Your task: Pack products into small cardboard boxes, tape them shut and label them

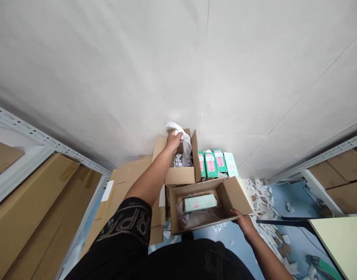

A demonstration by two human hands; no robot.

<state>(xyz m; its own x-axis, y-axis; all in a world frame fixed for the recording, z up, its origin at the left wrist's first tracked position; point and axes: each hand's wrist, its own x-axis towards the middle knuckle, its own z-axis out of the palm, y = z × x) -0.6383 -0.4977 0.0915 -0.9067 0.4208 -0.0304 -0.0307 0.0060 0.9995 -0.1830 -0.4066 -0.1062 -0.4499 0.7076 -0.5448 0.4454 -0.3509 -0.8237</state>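
Note:
My left hand (174,139) is closed on a crumpled white wrapper (184,140), held over an open cardboard box (178,175) that stands against the wall and has scraps of paper inside. My right hand (243,220) grips the right flap of a second open cardboard box (178,217), held nearer to me. Inside that box lie a pale green packet (200,202) and some clear wrapping.
Several green and pink cartons (215,163) stand by the wall to the right of the far box. Torn paper and card scraps (266,210) litter the blue floor. Metal shelving with large cardboard boxes (29,210) flanks both sides. A pale tabletop corner (342,241) is at lower right.

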